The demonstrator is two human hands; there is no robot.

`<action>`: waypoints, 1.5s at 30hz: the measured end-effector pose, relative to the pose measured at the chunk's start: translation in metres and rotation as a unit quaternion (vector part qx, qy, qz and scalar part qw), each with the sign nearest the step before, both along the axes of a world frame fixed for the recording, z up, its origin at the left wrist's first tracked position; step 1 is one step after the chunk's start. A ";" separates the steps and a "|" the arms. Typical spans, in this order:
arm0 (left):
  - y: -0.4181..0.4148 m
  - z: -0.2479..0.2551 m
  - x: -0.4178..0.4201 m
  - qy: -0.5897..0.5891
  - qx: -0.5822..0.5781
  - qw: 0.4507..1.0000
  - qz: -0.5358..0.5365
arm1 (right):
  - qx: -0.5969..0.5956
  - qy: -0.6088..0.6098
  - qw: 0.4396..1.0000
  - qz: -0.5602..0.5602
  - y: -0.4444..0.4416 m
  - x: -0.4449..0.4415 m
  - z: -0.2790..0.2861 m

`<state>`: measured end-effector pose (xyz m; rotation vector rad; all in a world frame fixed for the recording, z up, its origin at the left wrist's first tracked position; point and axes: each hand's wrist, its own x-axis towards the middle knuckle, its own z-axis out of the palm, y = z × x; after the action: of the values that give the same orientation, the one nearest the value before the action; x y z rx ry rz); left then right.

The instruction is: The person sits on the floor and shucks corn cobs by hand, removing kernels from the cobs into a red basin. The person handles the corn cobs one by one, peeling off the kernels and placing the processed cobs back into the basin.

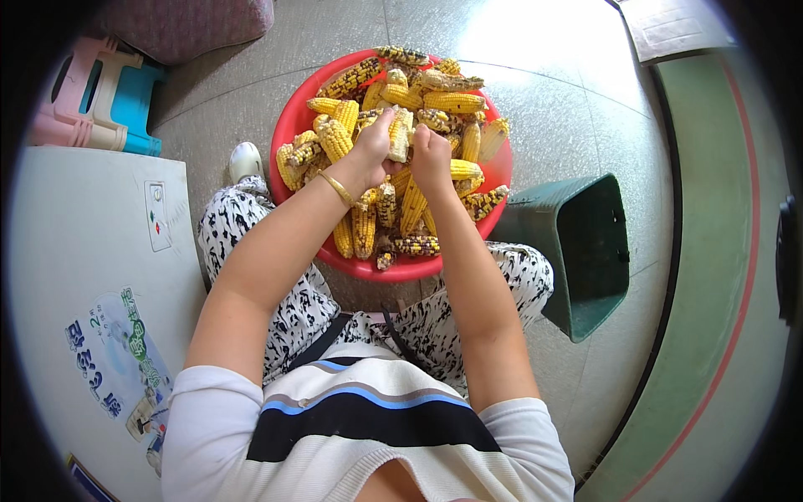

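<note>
A round red plastic basin [290,125] on the floor holds a heap of dried corn cobs [364,229], some plain yellow, some with dark purple kernels. Over the heap, my left hand [374,147] grips a partly shelled corn cob [400,135]; yellow kernels show on one part and pale bare cob on another. At the cob's right side is my right hand [431,157], its fingers curled in with the thumb towards the cob. A small pale yellow piece shows between the two; whether the right fingers hold it is unclear.
A dark green plastic bin [586,332] leans open beside the right knee. Stacked plastic stools [141,113] and a white appliance [125,251] stand at left, with a patterned cushion-like object [201,25] above. A green panel with a red stripe [702,251] runs along the right.
</note>
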<state>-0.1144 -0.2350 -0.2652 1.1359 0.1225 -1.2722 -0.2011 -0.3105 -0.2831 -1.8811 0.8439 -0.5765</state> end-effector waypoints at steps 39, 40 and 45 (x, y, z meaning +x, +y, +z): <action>-0.007 0.034 -0.039 -0.372 0.004 0.928 0.021 | 0.034 -0.075 0.995 -0.052 0.013 0.003 0.037; -0.005 0.034 -0.038 -0.377 0.011 0.926 0.019 | 0.000 -0.065 0.997 -0.050 0.012 0.003 0.035; 0.001 0.030 -0.022 -0.184 -0.024 0.983 -0.018 | -0.117 0.018 0.993 -0.002 0.002 -0.004 0.026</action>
<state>-0.1361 -0.2337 -0.2349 1.3153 -0.2038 -1.0706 -0.2049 -0.3082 -0.2572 -2.1079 0.8331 -0.6701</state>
